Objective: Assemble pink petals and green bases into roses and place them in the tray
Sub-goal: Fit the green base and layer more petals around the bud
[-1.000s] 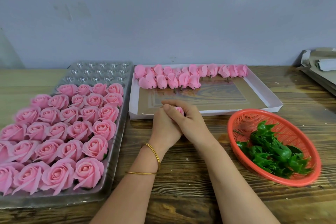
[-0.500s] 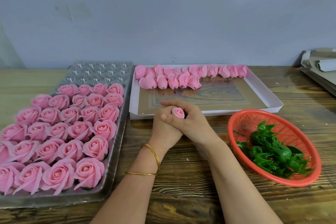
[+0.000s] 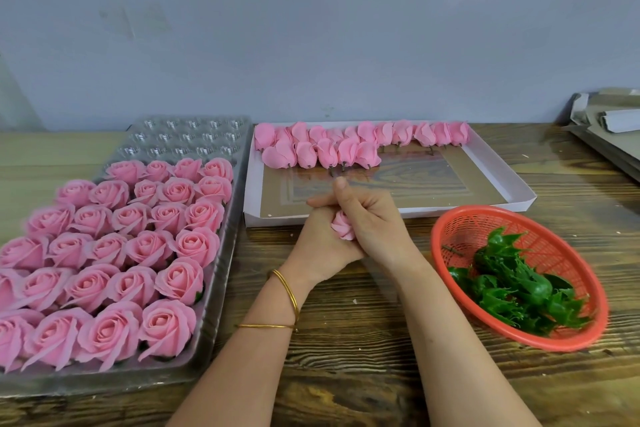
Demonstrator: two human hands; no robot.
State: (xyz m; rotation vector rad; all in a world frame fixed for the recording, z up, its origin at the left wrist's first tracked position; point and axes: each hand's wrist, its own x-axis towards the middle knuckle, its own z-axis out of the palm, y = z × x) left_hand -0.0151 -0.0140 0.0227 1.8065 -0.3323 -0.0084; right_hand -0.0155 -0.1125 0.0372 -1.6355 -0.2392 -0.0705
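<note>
A small pink rose bud (image 3: 342, 226) sits between both my hands at the table's middle. My left hand (image 3: 317, 243) grips it from the left and below. My right hand (image 3: 372, 218) wraps over it from the right, one finger sticking up. Any green base under the bud is hidden by my fingers. Several finished pink roses (image 3: 114, 253) fill the clear plastic tray (image 3: 221, 274) on the left. Loose pink petal buds (image 3: 346, 144) lie in rows at the back of the white box (image 3: 498, 184). Green bases (image 3: 512, 284) are heaped in the red basket (image 3: 446, 229).
The wooden table (image 3: 346, 392) runs under everything. Empty cups show at the far end of the clear tray (image 3: 187, 135). Grey cardboard sheets (image 3: 609, 128) are stacked at the far right. A plain grey wall stands behind the table.
The bud has come further out between my hands and now tilts toward me. My right hand has turned, lifting one finger upward. Both hands stay in the same spot.
</note>
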